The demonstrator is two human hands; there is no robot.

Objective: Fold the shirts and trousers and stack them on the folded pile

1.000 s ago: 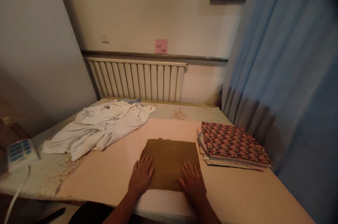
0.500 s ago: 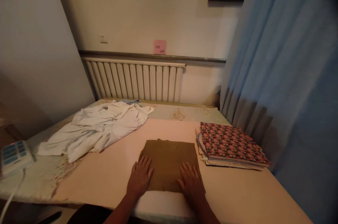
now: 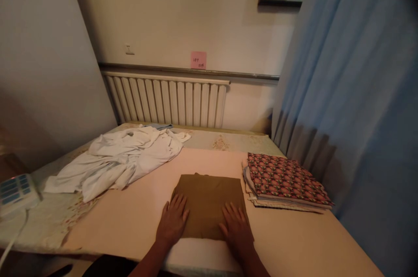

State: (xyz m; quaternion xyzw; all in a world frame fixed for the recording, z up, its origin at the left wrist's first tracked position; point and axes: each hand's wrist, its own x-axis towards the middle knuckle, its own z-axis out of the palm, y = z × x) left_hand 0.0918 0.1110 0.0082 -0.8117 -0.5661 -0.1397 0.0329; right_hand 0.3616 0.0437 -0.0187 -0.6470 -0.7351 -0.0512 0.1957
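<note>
A folded brown cloth (image 3: 207,207) lies flat on the pink table cover (image 3: 137,216) in front of me. On its left edge rests my left hand (image 3: 173,218), palm down with the fingers stretched out. My right hand (image 3: 235,227) lies the same way on the cloth's right side, fingers slightly spread. Neither hand grips anything. To the right of the cloth is a stack of folded fabric (image 3: 287,181) topped by a red patterned piece. Its layers show along the front and left edges.
A crumpled white garment (image 3: 127,155) lies at the left rear. At the far left sits a white power strip (image 3: 18,196) with a cord. A radiator (image 3: 170,100) stands behind the table, and a blue curtain (image 3: 339,94) hangs along the right side.
Both hands stay in the same place on the brown cloth. The view has tilted up very slightly; nothing else visibly moved.
</note>
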